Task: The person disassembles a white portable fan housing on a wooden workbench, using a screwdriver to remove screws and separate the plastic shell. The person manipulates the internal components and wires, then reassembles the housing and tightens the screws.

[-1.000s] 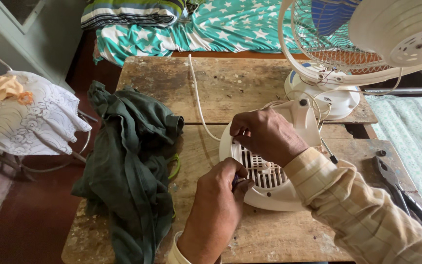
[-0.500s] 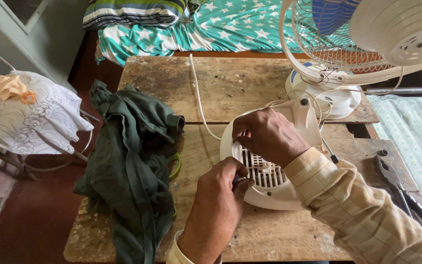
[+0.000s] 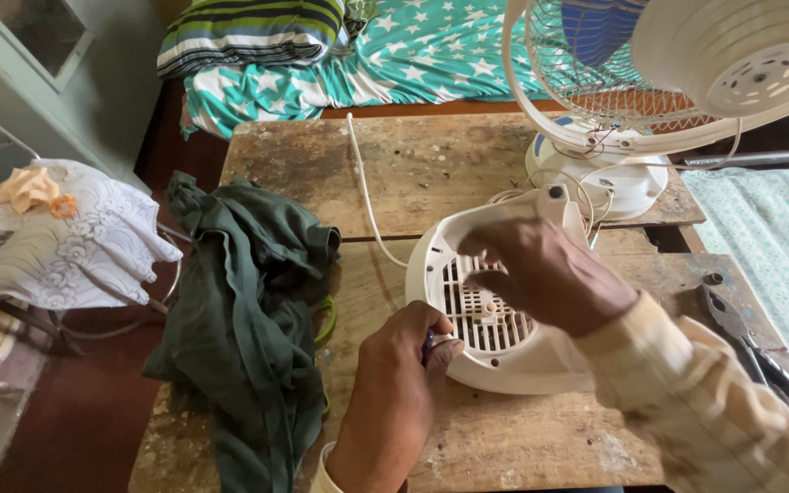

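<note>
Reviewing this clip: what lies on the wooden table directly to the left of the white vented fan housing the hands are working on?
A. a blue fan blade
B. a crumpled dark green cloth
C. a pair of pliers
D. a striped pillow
B. The crumpled dark green cloth lies on the wooden table just left of the white vented fan housing, which the left hand and right hand are working on.
</note>
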